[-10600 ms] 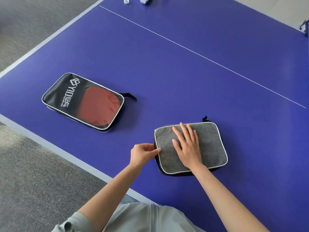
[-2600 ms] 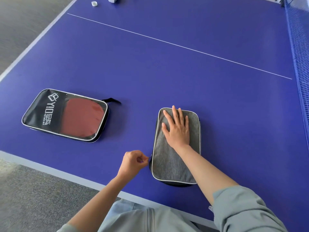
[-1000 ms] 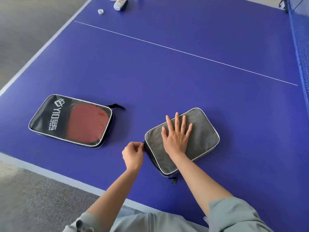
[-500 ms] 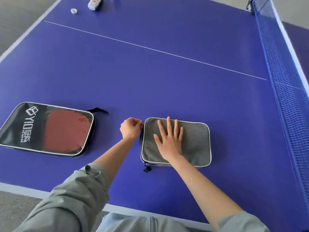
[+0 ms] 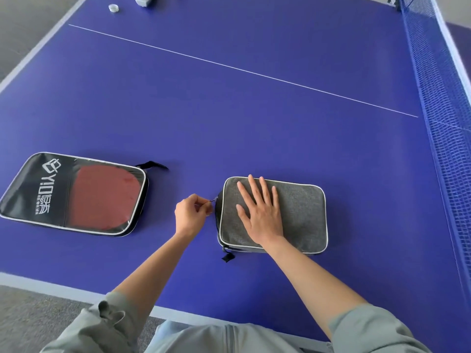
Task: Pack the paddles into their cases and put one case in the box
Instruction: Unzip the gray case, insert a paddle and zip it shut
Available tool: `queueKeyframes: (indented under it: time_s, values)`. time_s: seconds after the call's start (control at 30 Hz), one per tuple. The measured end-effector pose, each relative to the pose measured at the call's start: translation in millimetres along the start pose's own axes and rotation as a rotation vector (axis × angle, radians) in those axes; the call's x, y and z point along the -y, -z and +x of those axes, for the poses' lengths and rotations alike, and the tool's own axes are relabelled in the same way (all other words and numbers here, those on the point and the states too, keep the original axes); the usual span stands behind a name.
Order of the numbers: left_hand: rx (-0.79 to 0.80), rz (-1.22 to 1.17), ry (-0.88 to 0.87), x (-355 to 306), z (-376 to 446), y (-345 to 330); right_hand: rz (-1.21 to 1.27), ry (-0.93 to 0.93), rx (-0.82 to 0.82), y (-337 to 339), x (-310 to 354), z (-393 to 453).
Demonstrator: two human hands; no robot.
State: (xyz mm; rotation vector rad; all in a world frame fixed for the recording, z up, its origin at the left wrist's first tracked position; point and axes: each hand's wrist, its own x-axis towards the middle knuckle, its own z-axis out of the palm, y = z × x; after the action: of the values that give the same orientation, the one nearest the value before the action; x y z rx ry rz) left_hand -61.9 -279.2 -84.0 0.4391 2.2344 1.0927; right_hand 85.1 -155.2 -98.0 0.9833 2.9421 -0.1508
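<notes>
A grey fabric paddle case (image 5: 300,212) with white piping lies flat on the blue table (image 5: 229,118), near the front edge. My right hand (image 5: 260,212) presses flat on its left half, fingers spread. My left hand (image 5: 192,214) pinches the small zipper pull at the case's left edge. A black case (image 5: 38,189) with white lettering lies to the left; a red paddle (image 5: 102,197) shows through its clear window. No box is in view.
The blue net (image 5: 443,103) runs along the right side. A small white cap (image 5: 113,8) and a pale object (image 5: 144,0) sit at the far left corner. Grey carpet (image 5: 38,317) lies beyond the table's front edge.
The grey case has turned from slanted to square with the table edge. My left hand moved along its left side with the zipper pull. My right hand kept pressing on top.
</notes>
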Motion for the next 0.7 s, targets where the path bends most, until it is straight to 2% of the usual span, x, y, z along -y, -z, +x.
queueKeyframes:
  time_s: [0.47,0.7]
  values:
    - [-0.003,-0.038,-0.044,39,-73,-5,-0.012,0.004,-0.011,0,0,-2]
    - [0.035,-0.143,0.010,43,-99,-18,0.006,-0.008,-0.016,1,2,-3]
